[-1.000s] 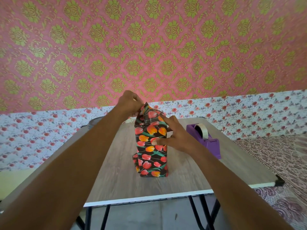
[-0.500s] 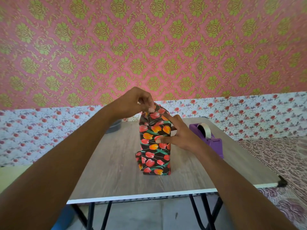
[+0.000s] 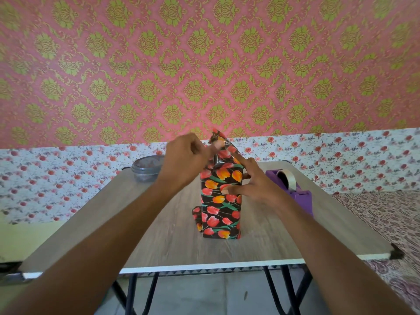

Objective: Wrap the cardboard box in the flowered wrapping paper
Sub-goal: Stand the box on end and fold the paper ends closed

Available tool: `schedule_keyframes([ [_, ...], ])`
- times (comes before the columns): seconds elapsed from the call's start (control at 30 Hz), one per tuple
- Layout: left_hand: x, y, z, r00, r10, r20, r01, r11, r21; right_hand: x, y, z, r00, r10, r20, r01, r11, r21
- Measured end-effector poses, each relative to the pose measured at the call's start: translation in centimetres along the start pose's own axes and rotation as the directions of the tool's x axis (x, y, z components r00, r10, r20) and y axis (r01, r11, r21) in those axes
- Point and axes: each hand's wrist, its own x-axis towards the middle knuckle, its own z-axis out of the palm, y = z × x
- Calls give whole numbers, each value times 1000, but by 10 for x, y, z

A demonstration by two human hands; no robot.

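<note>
Flowered wrapping paper (image 3: 219, 201) covers every face in view of the cardboard box, so no bare cardboard shows. The parcel stands upright on its end near the middle of the tabletop (image 3: 159, 235). That stance puts the open end at 12 o'clock, where both hands can work it.

The left grip (image 3: 186, 160) comes in from 9 o'clock and pinches the peaked flap at the parcel's top between thumb and fingertips, most likely pulling the paper taut before it is folded down. The right grip (image 3: 252, 187) clasps the upper part of the parcel from 3 o'clock. Its thumb presses the near face and its other fingers curl round the right side. Its forefinger reaches up along the slanting crease, probably to pin that fold so it cannot spring open.

Low on the parcel, at 7 o'clock, a small wing of paper juts out loose, so the bottom end looks unfinished too.

A purple tape dispenser (image 3: 293, 192) stands at 3 o'clock of the parcel, just beyond the right wrist and handy for sealing. A grey lidded tub (image 3: 147, 167) stands well apart at 10 o'clock.
</note>
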Motion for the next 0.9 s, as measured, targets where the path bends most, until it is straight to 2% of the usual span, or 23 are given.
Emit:
schedule_keyframes([
  [0.07, -7, 2, 11, 999, -20, 39, 18, 998, 54, 2, 3, 0, 1000, -17, -6, 17, 1000, -16],
  [0.17, -9, 9, 21, 997, 35, -62, -35, 999, 12, 5, 6, 1, 1000, -23, -17, 23, 999, -28],
  [0.27, -12, 12, 26, 965, 198, -171, -213, 974, -79, 7, 7, -3, 998, -57, -6, 57, 998, 6],
  [0.33, -20, 10, 28, 944, 274, -185, -298, 948, -116, 7, 6, -5, 997, -77, 2, 77, 997, 25],
  [0.4, -30, 6, 29, 956, 221, -190, -254, 953, -167, 6, 4, -5, 997, -81, 2, 80, 996, 29],
  [0.5, -33, 10, 30, 979, 40, -201, -86, 971, -225, 5, 5, -3, 996, -83, -10, 83, 996, 24],
  [0.63, -21, 18, 28, 972, -66, -226, 53, 997, -62, 5, 3, -4, 994, -107, 11, 107, 994, 21],
  [0.7, -23, 19, 28, 968, -24, -251, 12, 999, -50, 5, 2, -6, 993, -115, 28, 114, 993, 19],
  [0.8, -33, 20, 28, 950, 116, -289, -114, 993, 26, 3, -1, -6, 989, -145, 41, 144, 989, 34],
  [0.9, -36, 21, 25, 938, 161, -306, -154, 987, 47, 4, -4, -6, 986, -155, 57, 151, 986, 67],
])
